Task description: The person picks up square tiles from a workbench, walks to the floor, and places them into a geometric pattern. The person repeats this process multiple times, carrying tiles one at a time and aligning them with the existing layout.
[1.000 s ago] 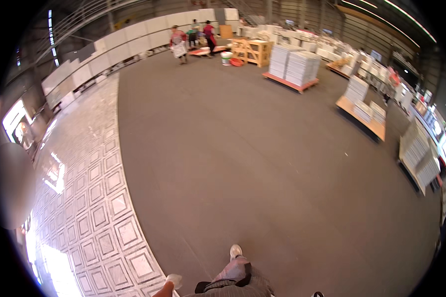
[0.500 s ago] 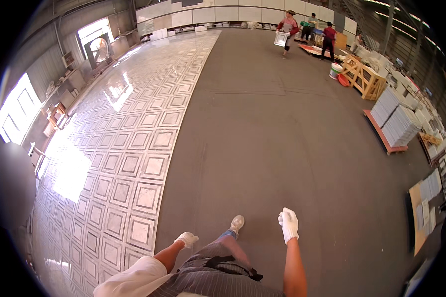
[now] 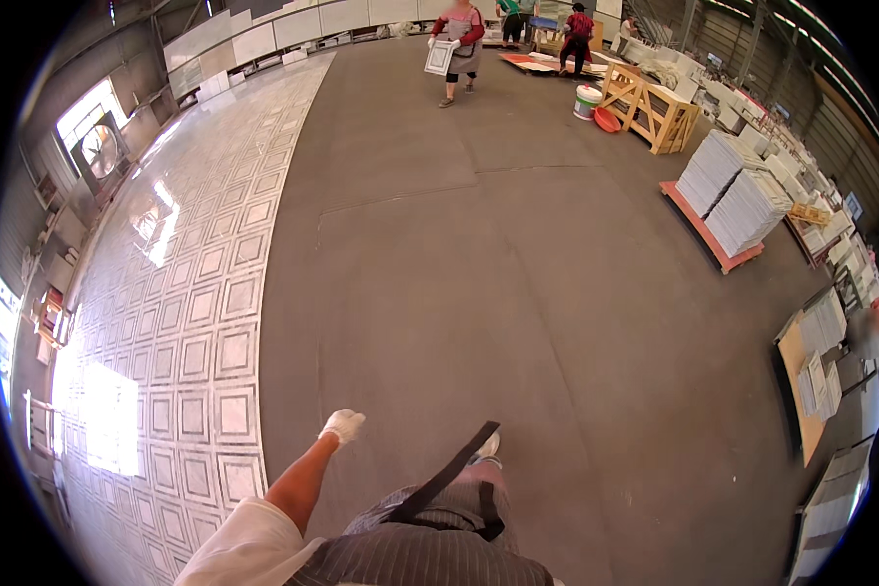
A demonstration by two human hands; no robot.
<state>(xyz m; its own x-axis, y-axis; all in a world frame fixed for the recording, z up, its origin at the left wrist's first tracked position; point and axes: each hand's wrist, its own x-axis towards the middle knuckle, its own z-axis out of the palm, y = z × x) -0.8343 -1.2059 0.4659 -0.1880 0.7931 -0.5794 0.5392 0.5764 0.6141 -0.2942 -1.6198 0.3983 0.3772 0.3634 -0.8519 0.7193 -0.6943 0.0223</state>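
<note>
- My right hand has left view.
- My left hand (image 3: 343,426) shows no load; I cannot tell whether either hand's fingers are closed.
- Co-worker (image 3: 466,29) with panel (image 3: 440,57) looks nearer.

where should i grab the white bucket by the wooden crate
Probably the upper rim of the white bucket, coming from the left: it stands upright with that side open, while the red basin and wooden crate crowd its right. No handle can be made out.
</note>
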